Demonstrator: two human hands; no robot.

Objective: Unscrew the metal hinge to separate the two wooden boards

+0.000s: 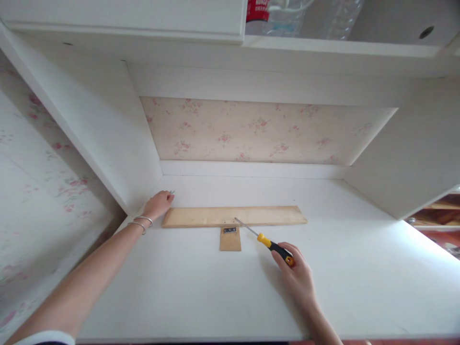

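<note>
My right hand [298, 273] grips the black and yellow handle of a screwdriver [266, 239]. Its thin metal shaft points up and left, with the tip over a long, flat wooden board [204, 216]. Just beyond the board's left end is my left hand [158, 205], its fingers closed. A small greyish bit shows at those fingertips, too small to name. Against the board's near edge lies a small brown wooden piece [230, 243], with a dark metal plate [230, 230] with several holes on it. Small dark marks show on the board near the screwdriver tip.
The white surface [187, 292] lies between white side panels [97, 115]. Overhead, a cabinet shelf [341, 49] holds clear plastic bottles [287, 19], one with a red label. Flowered wallpaper [230, 129] covers the back wall. At far right are brown wooden shelves [438, 211].
</note>
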